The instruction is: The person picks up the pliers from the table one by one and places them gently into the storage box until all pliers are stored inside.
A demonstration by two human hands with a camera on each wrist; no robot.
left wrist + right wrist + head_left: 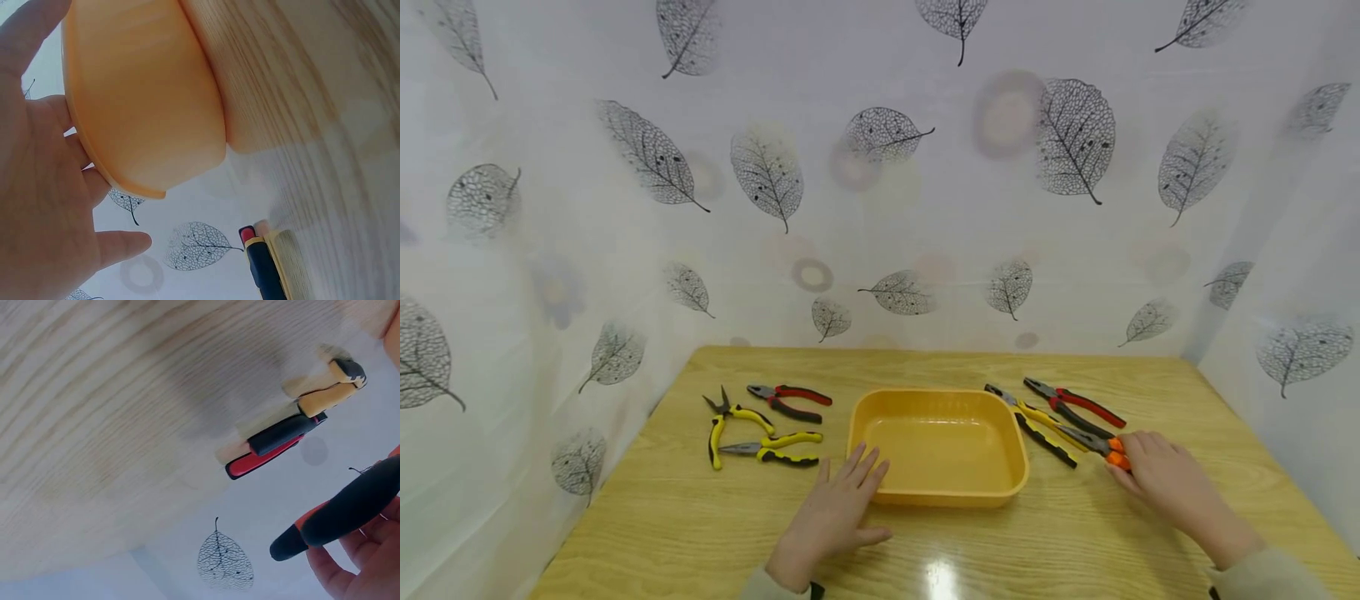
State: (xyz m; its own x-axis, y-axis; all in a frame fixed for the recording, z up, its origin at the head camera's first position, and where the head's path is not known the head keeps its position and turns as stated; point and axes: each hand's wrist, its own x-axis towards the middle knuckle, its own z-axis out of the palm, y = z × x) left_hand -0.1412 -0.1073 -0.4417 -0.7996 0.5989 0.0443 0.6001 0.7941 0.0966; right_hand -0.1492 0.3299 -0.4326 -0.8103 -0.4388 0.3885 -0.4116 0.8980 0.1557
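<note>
My right hand [1172,483] grips long-nose pliers with orange-and-black handles [356,503], raised off the table in the right wrist view. Their grey jaws point left, over the handles of yellow-and-black pliers [1037,414] and red-and-black pliers [1086,408] lying on the table. A shallow yellow plastic tray [940,498] sits in the middle. At its front left corner is my left hand [831,517], fingers extended over the rim and thumb spread. In the left wrist view those fingers lie along the tray's outer wall [144,100].
Left of the tray lie red-and-black pliers [790,402], yellow-handled pliers with spread jaws [730,421] and yellow-and-black long-nose pliers [775,448]. The wooden table [685,525] is bordered at the back and sides by a white leaf-print curtain [865,233].
</note>
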